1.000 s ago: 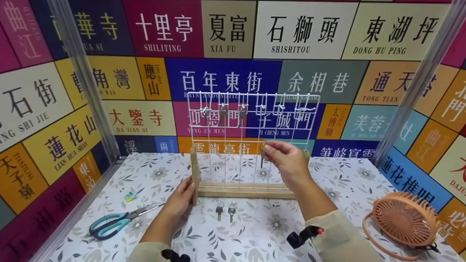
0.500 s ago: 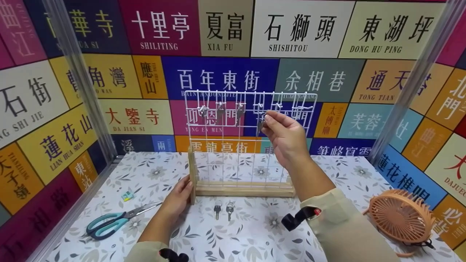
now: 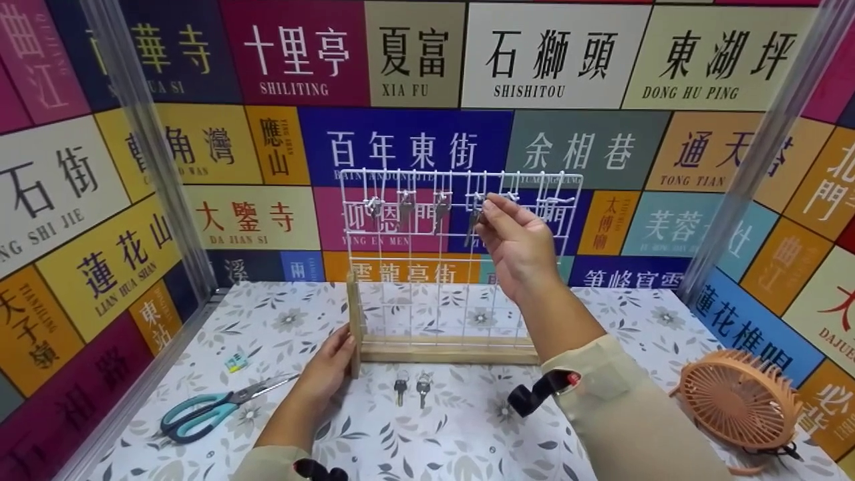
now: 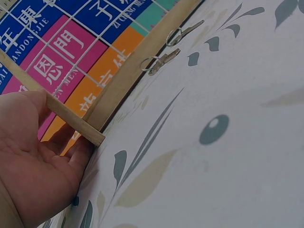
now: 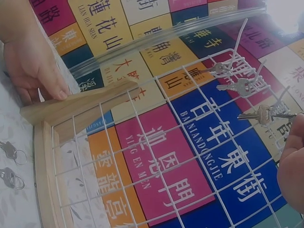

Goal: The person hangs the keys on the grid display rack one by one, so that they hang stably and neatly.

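Note:
A white wire grid rack [image 3: 427,280] stands on a wooden base [image 3: 447,351] on the flowered table. Three keys [image 3: 405,204] hang from hooks along its top row; the right wrist view shows these hung keys [image 5: 240,87] close up. My right hand [image 3: 486,206] is raised to the top row and pinches a key [image 3: 473,220] just right of the third hung one. My left hand [image 3: 344,347] holds the rack's left wooden foot [image 4: 71,116], palm against it. Two more keys [image 3: 411,387] lie on the table in front of the base.
Teal-handled scissors [image 3: 214,407] lie at the front left, with a small green item [image 3: 235,362] behind them. A peach desk fan [image 3: 741,401] sits at the front right. Colourful sign panels wall in the table at the back and both sides.
My right hand has lifted the pinched key from the middle of the grid up to the top row of hooks. The left hand has stayed on the wooden foot.

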`<move>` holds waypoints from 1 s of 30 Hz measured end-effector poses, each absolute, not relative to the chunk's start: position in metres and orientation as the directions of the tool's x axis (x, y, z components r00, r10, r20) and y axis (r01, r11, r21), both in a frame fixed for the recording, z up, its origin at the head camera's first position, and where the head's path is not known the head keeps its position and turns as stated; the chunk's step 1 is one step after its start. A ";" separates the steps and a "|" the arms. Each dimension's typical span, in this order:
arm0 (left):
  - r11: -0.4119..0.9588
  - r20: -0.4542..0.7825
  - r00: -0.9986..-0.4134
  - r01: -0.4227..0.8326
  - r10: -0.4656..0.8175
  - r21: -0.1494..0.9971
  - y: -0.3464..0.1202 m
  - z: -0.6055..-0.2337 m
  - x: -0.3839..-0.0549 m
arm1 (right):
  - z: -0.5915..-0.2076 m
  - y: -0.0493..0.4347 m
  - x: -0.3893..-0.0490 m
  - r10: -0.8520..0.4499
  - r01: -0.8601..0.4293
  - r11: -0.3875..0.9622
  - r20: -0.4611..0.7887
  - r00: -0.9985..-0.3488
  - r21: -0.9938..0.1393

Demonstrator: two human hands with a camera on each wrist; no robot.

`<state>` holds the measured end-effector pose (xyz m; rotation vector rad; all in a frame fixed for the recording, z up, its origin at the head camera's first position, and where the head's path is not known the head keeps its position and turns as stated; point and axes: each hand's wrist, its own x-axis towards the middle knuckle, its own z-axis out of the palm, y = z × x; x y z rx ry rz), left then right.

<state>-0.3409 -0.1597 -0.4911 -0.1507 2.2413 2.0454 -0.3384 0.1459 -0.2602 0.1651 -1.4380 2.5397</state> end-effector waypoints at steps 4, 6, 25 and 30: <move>0.085 -0.145 -0.989 -0.145 -0.004 0.986 -0.159 -0.491 -0.341 | -0.261 0.146 -0.340 0.138 -0.249 -0.492 0.208 -0.968 -0.834; 0.084 -0.154 -0.988 -0.154 -0.005 0.985 -0.160 -0.491 -0.341 | -0.261 0.146 -0.341 0.141 -0.253 -0.491 0.211 -0.967 -0.834; 0.126 -0.125 -0.992 -0.125 -0.004 0.984 -0.162 -0.491 -0.341 | -0.313 0.138 -0.349 0.138 -0.217 -0.485 0.171 -0.976 -0.847; 0.120 -0.126 -0.992 -0.126 -0.005 0.985 -0.163 -0.491 -0.342 | -0.353 0.130 -0.348 0.103 -0.177 -0.450 0.146 -0.984 -0.875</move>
